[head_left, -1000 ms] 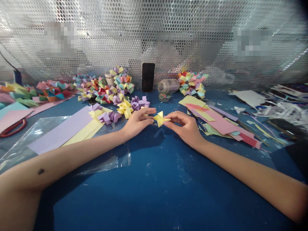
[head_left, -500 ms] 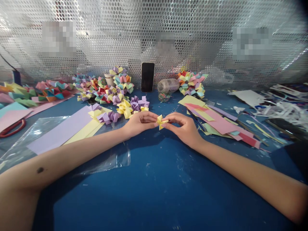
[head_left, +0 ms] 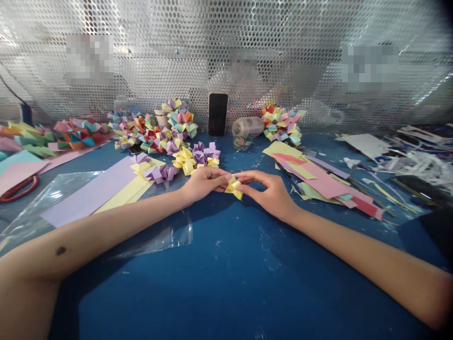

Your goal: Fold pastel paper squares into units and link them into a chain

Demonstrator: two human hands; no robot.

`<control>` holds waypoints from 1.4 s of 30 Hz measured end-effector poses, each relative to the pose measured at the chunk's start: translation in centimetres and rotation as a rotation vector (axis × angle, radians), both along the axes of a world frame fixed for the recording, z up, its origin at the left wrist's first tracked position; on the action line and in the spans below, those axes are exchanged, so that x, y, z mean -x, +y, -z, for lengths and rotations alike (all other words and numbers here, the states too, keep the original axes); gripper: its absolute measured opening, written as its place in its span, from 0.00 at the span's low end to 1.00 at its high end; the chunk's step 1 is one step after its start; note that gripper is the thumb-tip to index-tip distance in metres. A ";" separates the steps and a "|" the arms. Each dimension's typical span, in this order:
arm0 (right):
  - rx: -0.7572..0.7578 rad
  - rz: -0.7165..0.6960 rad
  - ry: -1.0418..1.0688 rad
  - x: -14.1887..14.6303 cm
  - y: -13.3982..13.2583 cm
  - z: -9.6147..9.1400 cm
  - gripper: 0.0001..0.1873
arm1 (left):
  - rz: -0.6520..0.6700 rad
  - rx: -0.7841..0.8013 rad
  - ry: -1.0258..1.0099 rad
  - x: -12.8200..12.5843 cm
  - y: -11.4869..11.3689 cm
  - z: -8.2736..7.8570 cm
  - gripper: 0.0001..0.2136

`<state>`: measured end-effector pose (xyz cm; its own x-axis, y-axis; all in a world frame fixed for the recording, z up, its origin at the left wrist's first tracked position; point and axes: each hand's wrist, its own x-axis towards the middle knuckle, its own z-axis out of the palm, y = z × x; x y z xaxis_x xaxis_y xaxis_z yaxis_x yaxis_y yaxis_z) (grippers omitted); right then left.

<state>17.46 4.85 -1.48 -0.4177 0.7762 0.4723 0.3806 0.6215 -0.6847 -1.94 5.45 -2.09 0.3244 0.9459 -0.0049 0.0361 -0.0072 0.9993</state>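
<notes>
The folded paper (head_left: pixel 234 187) is yellow, the table (head_left: pixel 212 278) deep blue, the screen (head_left: pixel 198 23) silver with dotted holes

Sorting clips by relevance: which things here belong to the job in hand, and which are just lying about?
Job, seemingly:
- yellow piece, at the fingertips of left hand and right hand
- yellow cluster and purple cluster, similarly folded

Lying about, seemingly:
- phone
- white scraps
- red handle

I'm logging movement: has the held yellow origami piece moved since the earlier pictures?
Yes: the yellow origami piece moved slightly down in view, away from the smartphone.
</notes>
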 end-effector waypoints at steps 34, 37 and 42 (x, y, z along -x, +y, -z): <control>-0.268 -0.004 0.005 0.0 -0.7 -0.3 0.07 | -0.044 0.054 -0.162 0.0 -0.1 -0.6 0.06; -0.223 0.105 0.060 0.0 -0.5 -0.2 0.05 | 0.028 0.066 -0.216 0.3 0.0 -0.4 0.08; -0.021 0.152 0.182 0.0 0.2 0.3 0.09 | 0.074 0.006 -0.172 0.3 -0.1 -0.4 0.15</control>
<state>17.45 5.04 -1.77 -0.2035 0.8129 0.5458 0.3420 0.5813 -0.7383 -2.23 5.35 -1.67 0.3894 0.9197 0.0511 -0.1355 0.0023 0.9908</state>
